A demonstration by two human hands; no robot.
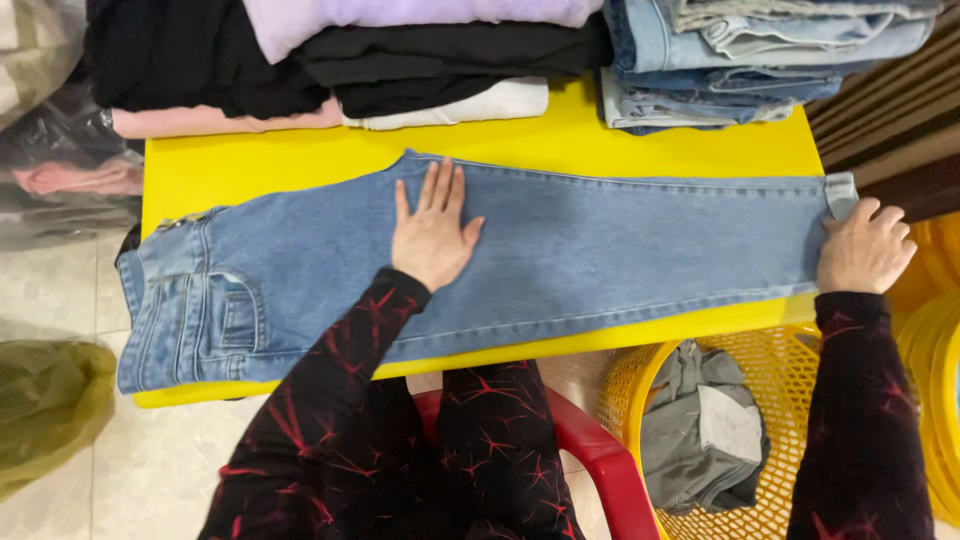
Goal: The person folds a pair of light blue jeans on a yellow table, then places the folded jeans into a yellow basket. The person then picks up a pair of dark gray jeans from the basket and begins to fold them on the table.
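Pressing jeans [600, 250] flat, left hand [432, 235] fingers splayed; right hand [865, 250] fingers clamp the hem at table [300, 160] edge.

- One pair of jeans [560, 255] lying flat across the table
- One yellow table [300, 160]
- Two hands: left hand [432, 232], right hand [864, 250]
- One stack of folded denim [740, 60], at least four pieces
- Five folded tops [420, 50] in black, lilac, pink and white
- Two yellow baskets: one [790, 370] with grey cloth inside, another [935, 350] at the frame's edge
- One red chair [600, 460]
- One green bag [45, 400] on the floor
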